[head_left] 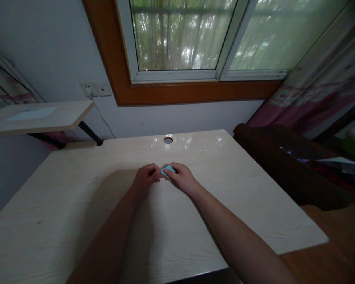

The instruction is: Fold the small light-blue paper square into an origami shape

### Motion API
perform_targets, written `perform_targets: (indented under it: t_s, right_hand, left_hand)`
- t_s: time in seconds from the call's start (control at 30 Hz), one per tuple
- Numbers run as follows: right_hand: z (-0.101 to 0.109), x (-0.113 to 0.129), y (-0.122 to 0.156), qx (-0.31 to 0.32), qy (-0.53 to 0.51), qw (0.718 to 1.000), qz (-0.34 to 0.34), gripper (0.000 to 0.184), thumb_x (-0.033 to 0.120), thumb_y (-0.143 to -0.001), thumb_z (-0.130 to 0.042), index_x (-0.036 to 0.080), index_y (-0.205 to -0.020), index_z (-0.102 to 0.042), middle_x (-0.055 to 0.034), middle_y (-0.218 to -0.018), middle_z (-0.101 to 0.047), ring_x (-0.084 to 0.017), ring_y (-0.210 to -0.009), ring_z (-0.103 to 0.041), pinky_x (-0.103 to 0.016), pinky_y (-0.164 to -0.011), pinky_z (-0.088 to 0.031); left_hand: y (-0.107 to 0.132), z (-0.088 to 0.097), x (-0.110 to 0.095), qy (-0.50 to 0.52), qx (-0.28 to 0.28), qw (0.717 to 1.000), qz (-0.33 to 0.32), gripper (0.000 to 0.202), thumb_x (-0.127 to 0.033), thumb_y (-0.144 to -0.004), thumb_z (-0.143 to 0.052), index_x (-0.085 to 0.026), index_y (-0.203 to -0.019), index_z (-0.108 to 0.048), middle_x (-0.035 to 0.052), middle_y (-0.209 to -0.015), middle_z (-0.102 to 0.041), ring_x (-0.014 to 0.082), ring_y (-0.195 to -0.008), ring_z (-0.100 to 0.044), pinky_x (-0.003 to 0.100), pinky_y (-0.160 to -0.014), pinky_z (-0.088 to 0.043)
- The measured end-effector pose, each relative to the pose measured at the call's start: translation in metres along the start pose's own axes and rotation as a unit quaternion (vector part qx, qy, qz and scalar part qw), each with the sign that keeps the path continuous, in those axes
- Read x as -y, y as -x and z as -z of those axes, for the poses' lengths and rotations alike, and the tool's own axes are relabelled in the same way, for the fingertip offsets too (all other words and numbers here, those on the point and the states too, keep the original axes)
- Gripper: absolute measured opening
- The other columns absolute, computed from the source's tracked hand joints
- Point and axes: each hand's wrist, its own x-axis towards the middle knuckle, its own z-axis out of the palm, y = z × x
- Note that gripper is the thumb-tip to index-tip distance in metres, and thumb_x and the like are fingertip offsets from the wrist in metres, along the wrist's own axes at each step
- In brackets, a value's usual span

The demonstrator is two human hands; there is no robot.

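Pinching a small folded blue paper (167, 170) at the middle of the pale wooden table (77, 197). Held it with the left hand (144, 178) and the right hand (182, 177) close together, fingers curled tight on it. Sat near the round hole (168, 139) by the far edge

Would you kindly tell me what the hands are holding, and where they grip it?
A small blue folded paper, the left hand pinching its left end, the right hand its right end.

Head camera, angled down, desk (77, 205) apparently close
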Motion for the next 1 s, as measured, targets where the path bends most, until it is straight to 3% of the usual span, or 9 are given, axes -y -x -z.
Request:
perform_targets:
  t_s: [0.6,0.9,1.0]
  right_hand:
    - [0.0025,0.0040,0.0034,-0.015,-0.071,0.997,-0.029,0.028,0.043,-0.084,-0.062,0.017,-0.076,-0.063,0.0014,-0.067,-0.061,-0.013,-0.062,-0.053,-0.024,-0.062,-0.041]
    - [0.0011,-0.0001,0.0015,-0.005,-0.041,0.999,-0.019,0.032,0.047,-0.085,-0.059,0.017,-0.078,-0.064,0.0003,-0.068,-0.061,-0.013,-0.064,-0.053,-0.024,-0.062,-0.043]
    - [0.0000,-0.0009,0.0011,0.004,-0.030,0.999,-0.014,0.032,0.047,-0.085,-0.059,0.017,-0.078,-0.065,0.0002,-0.068,-0.061,-0.013,-0.065,-0.053,-0.024,-0.062,-0.044]
  left_hand:
    - [0.0016,0.0032,-0.0011,0.070,-0.057,0.996,0.003,0.023,-0.033,-0.086,-0.053,-0.016,-0.072,-0.060,0.0000,-0.066,-0.062,0.0108,-0.057,-0.057,0.023,-0.057,-0.046]
    - [-0.0029,0.0011,0.0002,-0.017,0.031,0.999,0.003,0.021,-0.036,-0.083,-0.060,-0.016,-0.078,-0.065,0.0006,-0.065,-0.064,0.0127,-0.061,-0.057,0.023,-0.059,-0.043]
    - [-0.0026,0.0014,0.0010,-0.008,0.037,0.999,-0.001,0.023,-0.036,-0.085,-0.058,-0.016,-0.075,-0.065,0.0016,-0.068,-0.065,0.0132,-0.063,-0.058,0.024,-0.061,-0.045]
